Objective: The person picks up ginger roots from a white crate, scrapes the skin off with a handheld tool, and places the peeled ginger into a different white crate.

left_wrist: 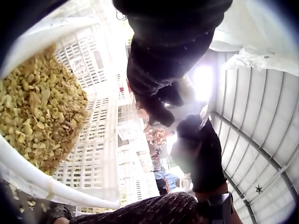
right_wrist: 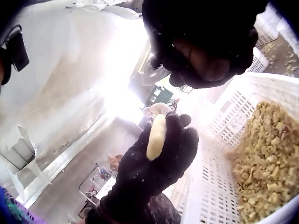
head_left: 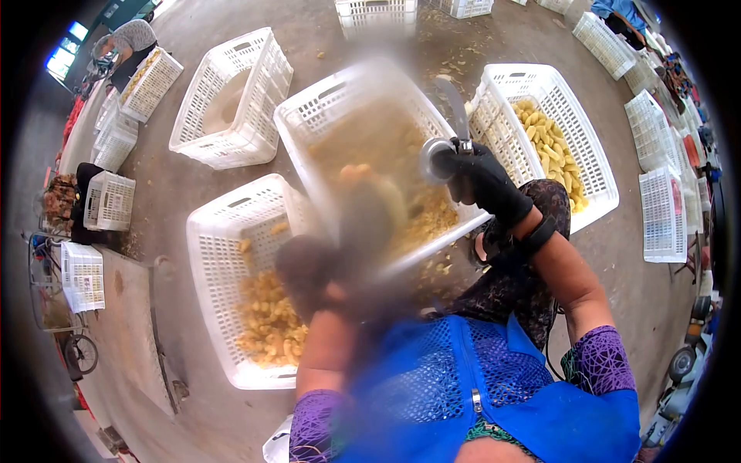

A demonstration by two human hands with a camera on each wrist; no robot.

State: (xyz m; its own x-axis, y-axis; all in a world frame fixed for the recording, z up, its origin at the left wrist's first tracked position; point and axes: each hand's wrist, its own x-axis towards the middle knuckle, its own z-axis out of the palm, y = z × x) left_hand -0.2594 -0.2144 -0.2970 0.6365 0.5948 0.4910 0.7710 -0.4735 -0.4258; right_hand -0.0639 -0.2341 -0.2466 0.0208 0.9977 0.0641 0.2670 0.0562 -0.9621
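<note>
My left hand [head_left: 309,270], in a dark glove and blurred in the head view, holds a pale, elongated peeled piece [right_wrist: 156,137] between thumb and fingers. My right hand [head_left: 486,185], gloved in black with the thumb bare, grips a curved knife [head_left: 455,108]; its blade points up and away. A round metal part [head_left: 436,160] shows beside the handle. Both hands are above the middle white crate [head_left: 440,245], whose yellowish scraps [left_wrist: 42,112] show clearly in the left wrist view. In that view the peeled piece [left_wrist: 186,89] is partly hidden by the left fingers.
At right, a white crate [head_left: 502,116] holds long yellow pieces [head_left: 552,147]. Another crate [head_left: 220,285] at left contains smaller yellow chunks [head_left: 270,328]. A further crate [head_left: 262,85] stands beyond it. Scraps litter the floor, and other people sit by crates farther off.
</note>
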